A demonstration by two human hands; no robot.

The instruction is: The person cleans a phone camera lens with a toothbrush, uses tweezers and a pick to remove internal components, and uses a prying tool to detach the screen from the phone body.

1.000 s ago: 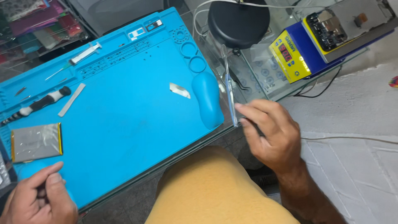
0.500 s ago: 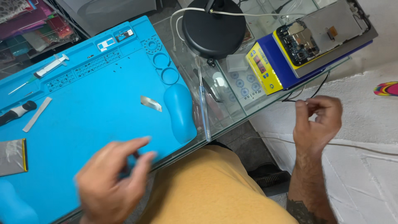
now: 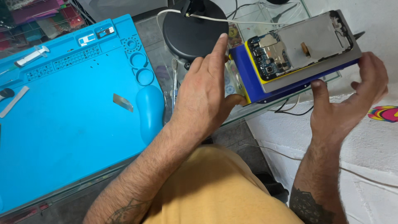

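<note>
Both hands at the blue-and-yellow heating unit, opened phone on top

The left hand [image 3: 207,95] rests flat against the near end of the heating unit [image 3: 253,85], fingers spread and clamped on nothing; the right hand [image 3: 352,99] cups the far end, thumb under the lower edge, fingers curled round the side — a loose grip on the casing. The opened phone [image 3: 302,43] lies face-down on the unit's plate with its back already off (circuit board and frame exposed); no part has been lifted out, and no tool is in either hand. The unit sits on the glass tabletop [image 3: 232,118] beside a black round lamp base [image 3: 192,31]. To the left lies a blue work mat [image 3: 66,124] carrying a small metal pick [image 3: 123,102]. White tiled floor shows below — a cable trails across it.
</note>
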